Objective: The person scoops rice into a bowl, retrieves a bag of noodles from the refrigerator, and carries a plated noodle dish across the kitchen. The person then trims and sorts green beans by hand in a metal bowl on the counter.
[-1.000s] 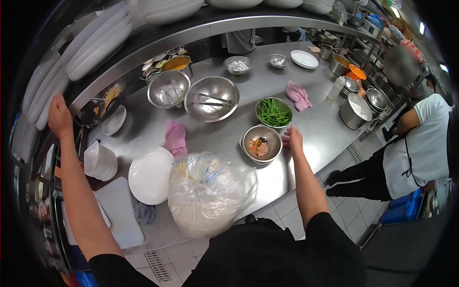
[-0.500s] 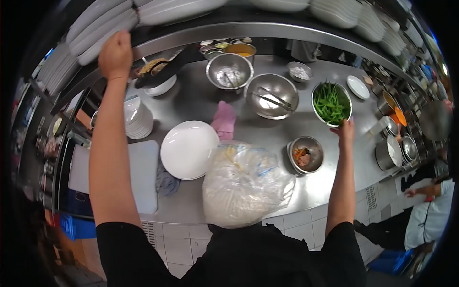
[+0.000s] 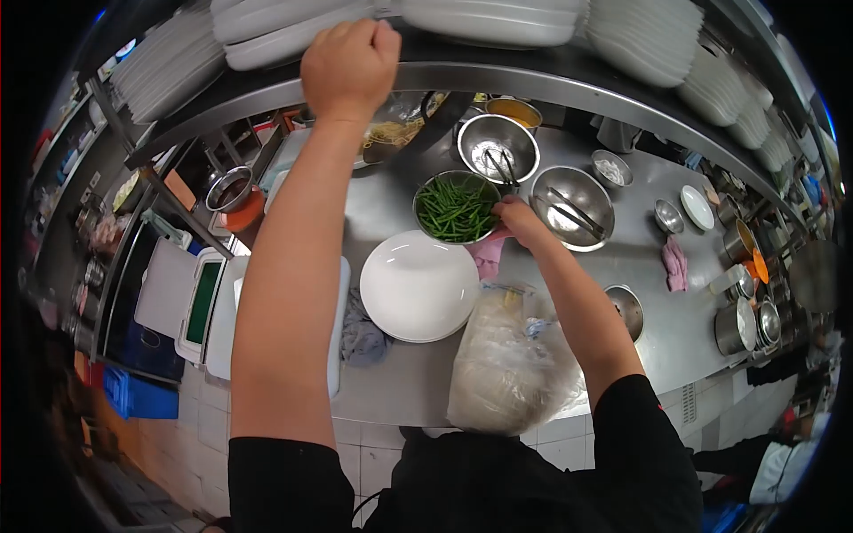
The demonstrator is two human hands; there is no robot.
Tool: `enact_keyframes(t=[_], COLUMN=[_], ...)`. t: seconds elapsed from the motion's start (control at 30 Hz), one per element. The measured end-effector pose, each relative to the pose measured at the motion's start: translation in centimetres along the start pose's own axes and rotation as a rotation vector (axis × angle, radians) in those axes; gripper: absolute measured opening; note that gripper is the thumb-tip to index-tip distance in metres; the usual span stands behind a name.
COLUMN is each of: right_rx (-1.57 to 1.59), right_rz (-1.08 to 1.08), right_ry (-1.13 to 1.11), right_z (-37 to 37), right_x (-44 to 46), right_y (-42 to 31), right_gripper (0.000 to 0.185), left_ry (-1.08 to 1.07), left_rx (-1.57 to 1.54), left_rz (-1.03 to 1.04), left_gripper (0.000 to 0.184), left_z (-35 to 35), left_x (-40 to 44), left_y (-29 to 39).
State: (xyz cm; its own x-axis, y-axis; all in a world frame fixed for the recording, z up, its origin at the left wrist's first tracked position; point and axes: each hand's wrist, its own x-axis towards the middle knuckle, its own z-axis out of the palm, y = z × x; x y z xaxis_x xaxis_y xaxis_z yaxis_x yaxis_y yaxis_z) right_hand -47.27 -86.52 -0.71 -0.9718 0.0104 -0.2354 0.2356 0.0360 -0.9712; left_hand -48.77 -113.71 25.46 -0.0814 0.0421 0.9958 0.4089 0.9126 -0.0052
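My right hand [image 3: 515, 218] grips the rim of a metal bowl of green vegetables [image 3: 455, 207], filled with thin cut green stalks. The bowl is held above the far edge of a large white plate [image 3: 419, 289]. My left hand [image 3: 352, 67] is raised in a closed fist in front of the overhead shelf. Whatever it grips, if anything, is hidden. Just beyond it, below the shelf, a dark wok [image 3: 434, 133] shows with pale noodles [image 3: 391, 133] beside its dark rim. A bulging clear plastic bag [image 3: 506, 364] sits near the front edge, right of the plate.
Overhead, a shelf [image 3: 533, 80] carries stacked white dishes [image 3: 489, 18]. Two steel bowls [image 3: 569, 233] with tongs stand to the right. A pink cloth [image 3: 675, 265] and steel pots [image 3: 736, 327] lie farther right. A grey cloth [image 3: 362, 333] is left of the plate.
My right hand has brought the bowl of green vegetables leftward, from the counter's right side to above the plate. The fisted left hand has shifted right in view, and the camera has turned left.
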Motion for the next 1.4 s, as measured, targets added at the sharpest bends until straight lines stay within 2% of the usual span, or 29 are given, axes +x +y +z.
enact_keyframes(t=[0.33, 0.57, 0.63, 0.73, 0.83, 0.87, 0.93, 1.0, 1.03, 1.13, 1.2, 1.27, 1.33, 1.4], right_rx=[-0.067, -0.003, 0.107, 0.076, 0.021, -0.03, -0.175, -0.335, -0.465, -0.73, -0.739, -0.825, -0.646, -0.335], right_rz=[0.248, 0.237, 0.164, 0.119, 0.067, 0.07, 0.053, 0.103, 0.08, 0.155, 0.155, 0.36, 0.446, 0.44], right_ry=[0.066, 0.164, 0.213, 0.171, 0.053, 0.082, 0.009, 0.149, 0.284, 0.484, 0.539, 0.598, 0.606, 0.584], right_z=[2.8, 3.7, 3.5, 1.1, -5.0, -7.1, -14.3, -20.2, -23.2, -30.0, -34.8, -36.0, -35.2, -32.4], right_x=[8.5, 10.1, 10.5, 10.9, 8.1, 6.1, 5.1, 0.9, -1.7, -11.9, -17.2, -21.7, -25.5, -28.1], right_y=[3.7, 5.9, 6.7, 5.5, 2.6, 1.1, 0.9, 0.0, 0.2, 1.1, 5.1, 8.7, 13.2, 16.9], right_gripper=[0.026, 0.027, 0.024, 0.028, 0.041, 0.044, 0.042, 0.033, 0.035, 0.045, 0.05, 0.056, 0.067, 0.077], left_ry=[-0.019, -0.044, -0.032, -0.043, -0.051, -0.036, -0.085, -0.038, -0.068, -0.225, -0.181, -0.199, -0.218, -0.272], left_rx=[-0.014, 0.003, 0.018, 0.041, 0.032, 0.02, 0.046, 0.059, 0.066, 0.094, 0.067, 0.028, 0.024, 0.047], left_rz=[0.0, -0.003, 0.002, 0.016, 0.015, 0.001, -0.007, 0.049, 0.022, -0.052, -0.026, -0.035, -0.043, -0.063], left_gripper=[0.03, 0.03, 0.03, 0.029, 0.028, 0.027, 0.027, 0.03, 0.031, 0.037, 0.04, 0.041, 0.042, 0.044], left_z=[-0.8, -0.8, -0.6, -0.4, -0.3, -0.2, 0.0, 0.3, 0.3, 0.4, 1.3, 1.2, 1.3, 1.3], left_x=[-0.3, -0.3, -0.3, -0.4, -0.4, -0.4, -0.3, -0.2, -0.3, -0.3, -0.6, -0.6, -0.6, -0.4], left_y=[0.2, 0.5, 0.4, 0.2, 0.3, 0.3, -0.2, -0.3, -0.3, -0.4, -1.4, -1.5, -1.7, -1.8])
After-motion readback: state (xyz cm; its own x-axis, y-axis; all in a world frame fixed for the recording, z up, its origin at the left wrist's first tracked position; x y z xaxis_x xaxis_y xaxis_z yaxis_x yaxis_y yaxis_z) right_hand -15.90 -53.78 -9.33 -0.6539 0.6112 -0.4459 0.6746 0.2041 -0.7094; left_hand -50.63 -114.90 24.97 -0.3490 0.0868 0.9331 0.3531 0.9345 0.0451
